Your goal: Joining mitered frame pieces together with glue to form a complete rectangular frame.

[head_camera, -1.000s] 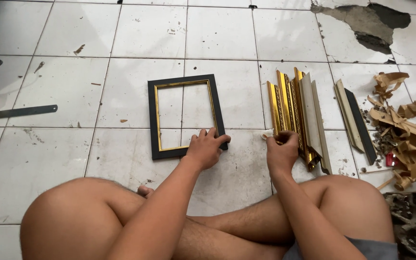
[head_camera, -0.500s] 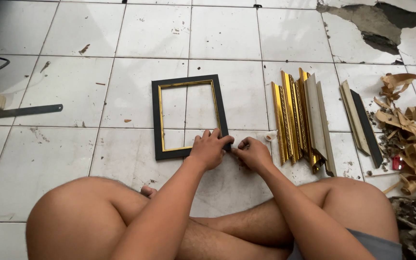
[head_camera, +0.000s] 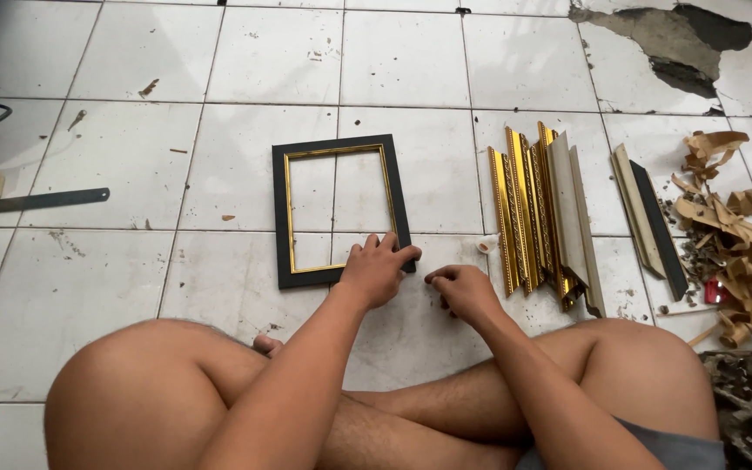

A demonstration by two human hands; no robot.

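A black picture frame (head_camera: 282, 209) with a gold inner edge lies flat on the white tiled floor (head_camera: 115, 287). My left hand (head_camera: 378, 270) rests on its lower right corner, fingers spread over the frame. My right hand (head_camera: 463, 292) is on the floor just right of that corner, fingers curled with the tips pinched together; whether they hold something small is unclear. To the right of it lies a bundle of gold moulding strips (head_camera: 537, 209).
Two dark and pale moulding pieces (head_camera: 650, 218) lie further right, beside a heap of torn brown paper scraps (head_camera: 737, 235). A hacksaw blade (head_camera: 32, 203) lies at the far left. My crossed bare legs fill the bottom. A tile is broken at the top right.
My right hand has left the gold strips and moved left to the frame's lower right corner. My left hand has stayed on that corner.
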